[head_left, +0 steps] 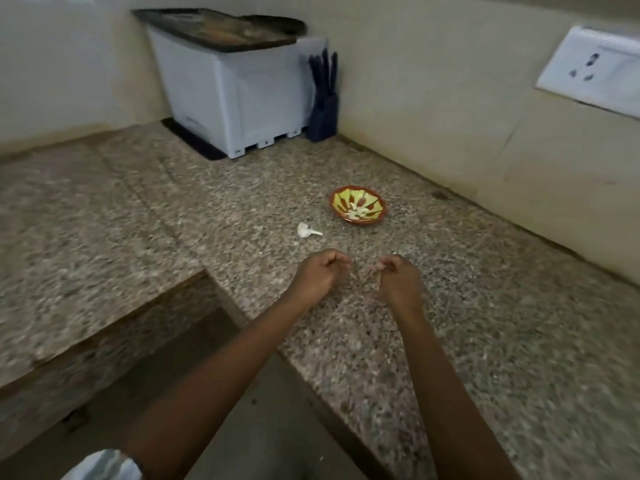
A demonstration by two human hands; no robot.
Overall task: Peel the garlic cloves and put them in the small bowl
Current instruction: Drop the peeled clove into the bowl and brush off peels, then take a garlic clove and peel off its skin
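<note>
Left hand (320,271), right hand (398,277): fingers (341,263) curled, tips pinched; contents cannot be confirmed. Bowl (375,202) lies beyond the fingers, garlic piece (306,231) between. Strip skin in small pinches over the desk (450,306).

left hand (320,273): over worktop (156,209), fingers curled to thumb; too blurred to tell if it holds anything
right hand (398,280): same pose, near left hand, apart from it
small bowl (360,221): beyond hands, pale pieces inside
garlic scrap (307,231): white, on worktop, between left hand and small bowl
white box (235,95): back corner, dark tray (221,27) on top
knife block (323,112): just right of white box
socket (592,67): right wall
</note>
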